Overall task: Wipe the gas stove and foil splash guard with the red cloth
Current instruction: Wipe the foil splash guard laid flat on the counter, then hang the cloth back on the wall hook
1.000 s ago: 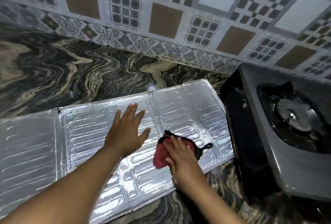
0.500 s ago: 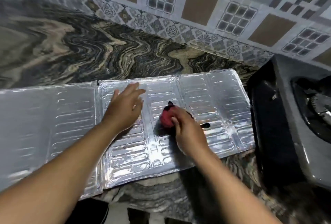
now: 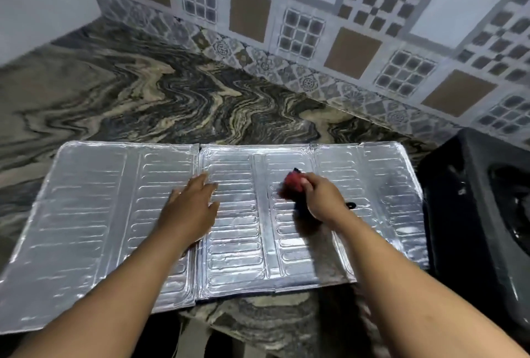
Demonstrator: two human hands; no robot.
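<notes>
The silver foil splash guard (image 3: pixel 86 214) lies unfolded and flat on the marbled counter, its ribbed panels facing up. My left hand (image 3: pixel 190 208) presses flat on the middle panel with its fingers spread. My right hand (image 3: pixel 321 200) grips the bunched red cloth (image 3: pixel 294 183) and holds it against the foil right of centre. A black loop of the cloth (image 3: pixel 350 205) pokes out beside my wrist. The gas stove (image 3: pixel 473 214) stands at the right edge, only its dark left side and part of a burner showing.
The swirled dark marble counter (image 3: pixel 172 99) stretches behind the foil up to a patterned tile wall (image 3: pixel 315 28). The foil's front edge overhangs the counter's front edge (image 3: pixel 258 314). The stove's side stands close to the foil's right end.
My right hand has carried the red cloth away from me, up the foil toward its far edge. My left hand has stayed on the middle panel. The camera has swung left, so less stove shows.
</notes>
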